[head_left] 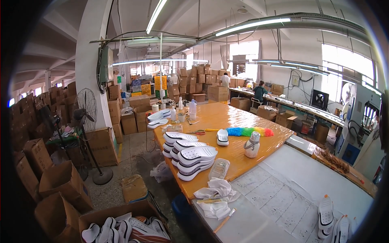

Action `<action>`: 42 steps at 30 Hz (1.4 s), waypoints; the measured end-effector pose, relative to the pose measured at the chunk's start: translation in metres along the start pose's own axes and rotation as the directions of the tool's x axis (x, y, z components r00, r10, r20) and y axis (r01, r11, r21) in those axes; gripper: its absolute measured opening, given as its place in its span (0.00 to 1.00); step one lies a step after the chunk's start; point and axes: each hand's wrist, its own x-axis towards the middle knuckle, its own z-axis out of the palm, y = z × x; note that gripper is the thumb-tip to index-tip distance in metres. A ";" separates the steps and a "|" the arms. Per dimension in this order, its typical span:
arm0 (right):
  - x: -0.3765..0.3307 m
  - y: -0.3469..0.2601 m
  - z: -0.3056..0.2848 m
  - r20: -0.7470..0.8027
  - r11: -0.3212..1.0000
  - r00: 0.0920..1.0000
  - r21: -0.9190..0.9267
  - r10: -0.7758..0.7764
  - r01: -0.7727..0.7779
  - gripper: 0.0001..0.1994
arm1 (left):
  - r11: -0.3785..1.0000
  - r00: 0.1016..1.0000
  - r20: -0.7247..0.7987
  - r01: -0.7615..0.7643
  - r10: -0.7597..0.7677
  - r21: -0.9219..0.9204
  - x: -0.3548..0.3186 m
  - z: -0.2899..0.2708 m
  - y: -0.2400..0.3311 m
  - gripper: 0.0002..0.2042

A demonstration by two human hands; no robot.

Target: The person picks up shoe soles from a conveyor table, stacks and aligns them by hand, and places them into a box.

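Note:
Neither my left hand nor my right hand shows. Closest on the orange-topped table (206, 115) are piles of white and grey shoe soles (197, 156). Behind them lie red-handled pliers or scissors (197, 132). A single sole (222, 137) rests by a rainbow-coloured duster (249, 131). A squat bottle with a metal-looking top (252, 148) stands to its right. Toward the near edge are a clear plastic tray (219, 169), crumpled white cloths (216, 190) and a wooden-handled brush (225, 220). More soles (325, 212) sit at the lower right.
An open carton of soles (125, 229) stands at the lower left, near empty-looking cartons (65, 186). A pedestal fan (87, 117) stands beside a pillar (91, 52). Plastic bottles (193, 107) are at the table's far end. Two people work farther back, one in dark green (259, 92).

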 end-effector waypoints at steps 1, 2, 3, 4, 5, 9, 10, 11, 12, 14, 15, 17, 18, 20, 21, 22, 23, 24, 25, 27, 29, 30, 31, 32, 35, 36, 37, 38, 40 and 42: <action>0.001 0.001 -0.002 0.004 1.000 1.000 0.007 0.003 -0.003 0.10 | 1.000 1.000 -0.005 -0.005 0.005 0.000 0.000 0.000 0.000 0.11; 0.001 0.001 -0.004 0.007 1.000 1.000 0.013 0.002 -0.002 0.10 | 1.000 1.000 -0.004 -0.006 0.006 0.000 0.000 0.000 0.000 0.11; 0.001 0.002 -0.005 0.006 1.000 1.000 0.014 0.001 -0.001 0.10 | 1.000 1.000 0.002 -0.003 0.003 -0.003 -0.001 0.001 0.000 0.11; 0.001 0.002 -0.007 0.017 1.000 1.000 0.015 -0.001 0.001 0.10 | 1.000 1.000 0.007 -0.001 0.001 -0.004 -0.001 0.001 -0.001 0.11; 0.001 0.002 -0.007 0.026 1.000 1.000 0.014 -0.002 0.001 0.10 | 1.000 1.000 0.007 0.000 0.000 -0.006 -0.001 0.001 -0.002 0.11; 0.003 0.000 -0.008 0.021 1.000 1.000 0.008 -0.001 0.000 0.10 | 1.000 1.000 0.004 -0.002 0.002 0.006 0.001 0.002 -0.004 0.11; 0.003 0.000 -0.009 0.023 1.000 1.000 0.013 -0.001 0.001 0.10 | 1.000 1.000 0.004 -0.003 0.003 0.005 0.002 0.003 -0.004 0.12; 0.003 0.000 -0.009 0.023 1.000 1.000 0.017 -0.001 0.000 0.10 | 1.000 1.000 0.004 -0.002 0.002 0.003 0.002 0.003 -0.004 0.12; 0.004 0.000 -0.009 0.022 1.000 1.000 0.016 0.000 -0.001 0.10 | 1.000 1.000 0.001 -0.001 0.001 0.001 0.002 0.003 -0.005 0.12; 0.005 0.000 -0.009 0.021 1.000 1.000 0.011 0.003 -0.003 0.10 | 1.000 1.000 -0.005 0.003 -0.003 0.003 0.002 0.003 -0.006 0.12; 0.006 0.000 -0.010 0.026 1.000 1.000 0.012 0.006 -0.007 0.10 | 1.000 1.000 -0.014 -0.001 0.001 0.009 0.002 0.003 -0.006 0.12; 0.005 0.001 -0.011 0.020 1.000 1.000 0.015 0.005 -0.005 0.10 | 1.000 1.000 -0.016 -0.006 0.007 0.010 0.001 0.003 -0.005 0.12; 0.003 0.002 -0.009 0.011 1.000 1.000 0.015 0.000 0.000 0.10 | 1.000 1.000 -0.014 -0.012 0.012 0.000 0.000 0.002 -0.005 0.12; 0.000 0.002 -0.004 -0.001 1.000 1.000 0.025 -0.002 0.002 0.10 | 1.000 1.000 -0.014 -0.014 0.014 -0.005 0.000 0.000 -0.002 0.12; -0.001 0.001 -0.002 0.003 1.000 1.000 0.028 0.001 -0.001 0.10 | 1.000 1.000 -0.002 -0.007 0.007 -0.009 0.001 -0.001 0.001 0.12; -0.002 0.001 0.000 -0.001 1.000 1.000 0.019 0.000 0.000 0.10 | 1.000 1.000 0.011 0.001 0.000 -0.012 0.000 -0.001 0.003 0.12; -0.002 0.000 0.002 -0.005 1.000 1.000 0.007 -0.003 0.003 0.10 | 1.000 1.000 0.009 0.001 -0.001 -0.009 0.000 -0.001 0.003 0.12; -0.001 0.000 0.002 -0.001 1.000 1.000 0.007 -0.001 0.001 0.10 | 1.000 1.000 0.007 0.007 -0.007 -0.008 0.000 -0.001 0.004 0.12; -0.001 0.000 0.001 0.002 1.000 1.000 0.009 0.000 0.000 0.10 | 1.000 1.000 0.005 0.013 -0.013 -0.006 0.000 -0.001 0.006 0.12; 0.002 0.001 -0.003 -0.007 1.000 1.000 0.010 -0.007 0.007 0.09 | 0.999 1.000 0.023 0.021 -0.020 -0.026 0.006 -0.005 0.007 0.12; 0.004 0.002 -0.007 -0.046 1.000 0.999 0.000 0.001 -0.001 0.09 | 0.998 0.999 0.042 0.029 -0.026 -0.051 0.010 -0.007 0.004 0.12; 0.003 0.000 -0.006 -0.052 1.000 0.999 0.007 -0.007 0.007 0.09 | 0.997 0.997 0.072 0.047 -0.042 -0.062 0.013 -0.007 0.004 0.12; 0.000 -0.002 -0.003 -0.073 1.000 0.997 0.002 -0.012 0.012 0.09 | 0.995 0.993 0.104 0.065 -0.057 -0.076 0.015 -0.007 0.004 0.12; 0.001 -0.004 0.000 -0.070 1.000 0.998 -0.007 -0.004 0.003 0.09 | 0.996 0.994 0.094 0.065 -0.059 -0.063 0.015 -0.008 0.005 0.12; 0.005 -0.010 -0.005 -0.070 0.998 0.996 0.021 0.063 -0.062 0.09 | 0.965 0.978 0.090 0.199 -0.186 -0.173 0.016 -0.010 0.000 0.11; 0.007 -0.017 -0.006 -0.069 0.998 0.996 0.020 0.060 -0.059 0.09 | 0.923 0.959 0.134 0.279 -0.252 -0.265 0.016 -0.012 -0.009 0.11; 0.006 -0.028 -0.008 -0.073 0.999 0.997 -0.051 0.009 -0.012 0.09 | 0.866 0.933 0.183 0.357 -0.310 -0.349 0.015 -0.012 -0.017 0.12; 0.005 -0.040 -0.009 -0.073 0.992 0.996 -0.118 -0.044 0.035 0.09 | 0.869 0.934 0.184 0.354 -0.307 -0.345 0.017 -0.013 -0.017 0.12; 0.001 -0.074 0.001 -0.145 0.963 0.970 -0.212 -0.198 0.165 0.09 | 0.817 0.917 0.210 0.398 -0.340 -0.416 0.019 -0.017 -0.016 0.13; 0.001 -0.110 -0.001 -0.199 0.910 0.910 -0.283 -0.364 0.302 0.09 | 0.808 0.915 0.224 0.401 -0.334 -0.432 0.017 -0.017 -0.025 0.13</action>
